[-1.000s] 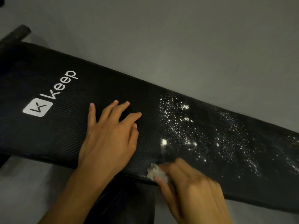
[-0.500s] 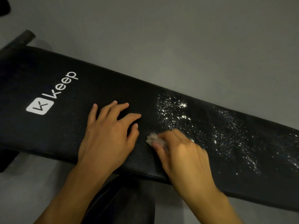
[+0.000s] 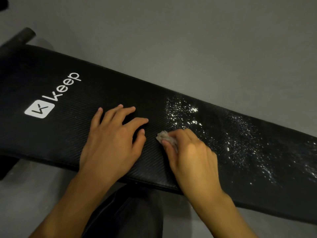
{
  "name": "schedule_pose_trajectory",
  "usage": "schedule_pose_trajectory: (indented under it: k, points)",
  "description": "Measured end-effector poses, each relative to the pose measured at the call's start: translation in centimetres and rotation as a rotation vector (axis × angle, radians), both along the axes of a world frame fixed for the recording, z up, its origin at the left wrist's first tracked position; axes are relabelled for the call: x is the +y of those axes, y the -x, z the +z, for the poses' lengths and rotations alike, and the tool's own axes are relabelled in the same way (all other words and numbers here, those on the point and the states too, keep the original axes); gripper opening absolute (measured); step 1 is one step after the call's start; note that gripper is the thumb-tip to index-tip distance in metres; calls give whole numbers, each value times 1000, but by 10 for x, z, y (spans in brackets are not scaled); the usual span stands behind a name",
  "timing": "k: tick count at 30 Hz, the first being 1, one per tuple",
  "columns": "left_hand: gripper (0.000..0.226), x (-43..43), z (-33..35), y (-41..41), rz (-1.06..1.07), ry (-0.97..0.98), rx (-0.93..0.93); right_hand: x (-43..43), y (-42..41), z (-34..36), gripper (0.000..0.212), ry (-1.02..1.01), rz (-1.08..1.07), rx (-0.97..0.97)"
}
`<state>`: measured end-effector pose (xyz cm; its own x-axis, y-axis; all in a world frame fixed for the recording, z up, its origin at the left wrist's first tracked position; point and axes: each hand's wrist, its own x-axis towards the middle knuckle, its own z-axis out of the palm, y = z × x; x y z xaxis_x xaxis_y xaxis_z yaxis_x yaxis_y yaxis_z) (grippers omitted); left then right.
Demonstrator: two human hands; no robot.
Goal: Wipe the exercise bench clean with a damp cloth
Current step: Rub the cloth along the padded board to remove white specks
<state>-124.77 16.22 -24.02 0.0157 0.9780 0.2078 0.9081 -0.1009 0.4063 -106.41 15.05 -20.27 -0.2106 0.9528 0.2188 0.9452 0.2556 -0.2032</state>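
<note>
A long black padded exercise bench [image 3: 65, 134] with a white "keep" logo runs from upper left to lower right. Glistening water droplets [image 3: 228, 134] speckle its right half. My left hand [image 3: 113, 143] rests flat on the pad with fingers spread, near the middle. Just to its right, my right hand [image 3: 190, 155] grips a small crumpled pale cloth [image 3: 163, 137] and presses it onto the pad at the left edge of the wet patch. Most of the cloth is hidden under my fingers.
Grey floor [image 3: 188, 40] surrounds the bench. A black padded roller bar [image 3: 20, 37] sticks out at the bench's far left end. A dark trouser leg [image 3: 127, 215] sits below the bench's near edge, between my forearms.
My right hand slid the cloth from the bench's near edge up onto the pad, toward the wet patch. My left hand stayed in place.
</note>
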Motion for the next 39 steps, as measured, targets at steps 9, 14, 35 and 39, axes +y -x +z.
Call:
schedule_pose_trajectory:
  k: [9, 14, 35, 39]
  points:
    - [49, 1, -2, 1, 3, -11, -7, -14, -14, 10, 22, 159, 77, 23]
    - [54, 1, 0, 3, -11, 10, -13, 18, 0, 4, 27, 78, -12, -1]
    - [52, 0, 1, 3, 0, 20, -19, 17, -8, 3, 26, 84, 5, 44]
    - [54, 0, 2, 2, -3, 29, -23, 21, 0, 2, 27, 67, 12, 40]
